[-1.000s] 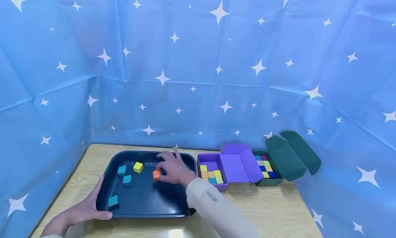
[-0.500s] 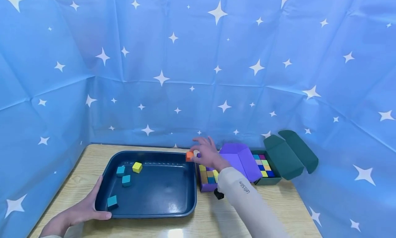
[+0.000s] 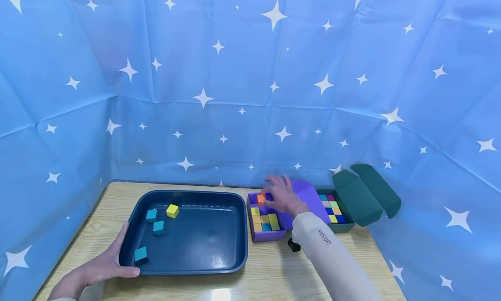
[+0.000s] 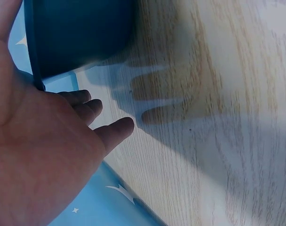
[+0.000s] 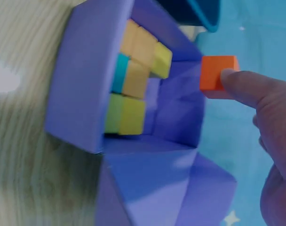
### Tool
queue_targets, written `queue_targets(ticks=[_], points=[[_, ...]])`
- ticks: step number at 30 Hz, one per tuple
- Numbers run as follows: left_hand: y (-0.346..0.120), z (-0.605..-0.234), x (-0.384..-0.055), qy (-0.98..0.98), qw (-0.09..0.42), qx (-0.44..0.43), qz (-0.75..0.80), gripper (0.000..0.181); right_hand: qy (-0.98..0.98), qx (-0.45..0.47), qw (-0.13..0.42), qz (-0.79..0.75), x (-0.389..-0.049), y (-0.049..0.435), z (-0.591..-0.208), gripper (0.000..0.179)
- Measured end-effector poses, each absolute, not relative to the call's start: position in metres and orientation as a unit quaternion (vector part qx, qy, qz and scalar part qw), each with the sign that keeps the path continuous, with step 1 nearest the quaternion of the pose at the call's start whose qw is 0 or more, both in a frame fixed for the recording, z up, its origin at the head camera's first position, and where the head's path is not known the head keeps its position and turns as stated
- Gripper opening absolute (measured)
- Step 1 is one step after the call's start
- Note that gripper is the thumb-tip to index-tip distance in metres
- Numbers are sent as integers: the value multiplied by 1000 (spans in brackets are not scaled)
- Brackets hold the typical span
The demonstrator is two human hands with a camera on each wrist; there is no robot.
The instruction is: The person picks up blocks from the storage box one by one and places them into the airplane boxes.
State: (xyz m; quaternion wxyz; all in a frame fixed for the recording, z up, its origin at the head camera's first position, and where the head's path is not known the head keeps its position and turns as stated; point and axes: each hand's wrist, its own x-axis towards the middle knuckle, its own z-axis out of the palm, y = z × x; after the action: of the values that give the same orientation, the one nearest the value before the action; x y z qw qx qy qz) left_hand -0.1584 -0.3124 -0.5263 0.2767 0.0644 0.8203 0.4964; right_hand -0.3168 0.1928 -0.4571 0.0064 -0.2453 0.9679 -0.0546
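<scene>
My right hand [image 3: 285, 197] pinches an orange cube [image 3: 261, 199] between thumb and fingers. It hovers over the back of the open purple box [image 3: 269, 235], which holds several yellow, tan and teal cubes. In the right wrist view the orange cube [image 5: 218, 75] hangs above the box's far wall. My left hand [image 3: 103, 262] rests against the near left corner of the dark blue tray [image 3: 195, 249], thumb along its front and straight fingers along its left side. Inside the tray lie three teal cubes [image 3: 158, 228] and one yellow cube [image 3: 172, 211].
To the right, a dark green box [image 3: 344, 227] full of coloured cubes stands with its lid [image 3: 362, 201] folded back. The purple lid [image 3: 309, 201] lies between the boxes, partly behind my right arm. A starry blue cloth [image 3: 235, 118] borders the wooden table [image 3: 258, 279].
My right hand has lifted the orange cube out of the tray and carried it right, over the purple box. The left hand keeps its place at the tray's corner.
</scene>
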Motion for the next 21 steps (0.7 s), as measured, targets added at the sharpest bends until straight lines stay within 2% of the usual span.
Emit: queue_targets(ticks=[7, 21], points=[[-312, -526, -158, 822, 268, 65, 499, 126, 972, -234, 17, 1, -317, 196, -474, 23], [-310, -523, -155, 823, 267, 60, 497, 126, 973, -228, 3, 46, -321, 197, -496, 24]])
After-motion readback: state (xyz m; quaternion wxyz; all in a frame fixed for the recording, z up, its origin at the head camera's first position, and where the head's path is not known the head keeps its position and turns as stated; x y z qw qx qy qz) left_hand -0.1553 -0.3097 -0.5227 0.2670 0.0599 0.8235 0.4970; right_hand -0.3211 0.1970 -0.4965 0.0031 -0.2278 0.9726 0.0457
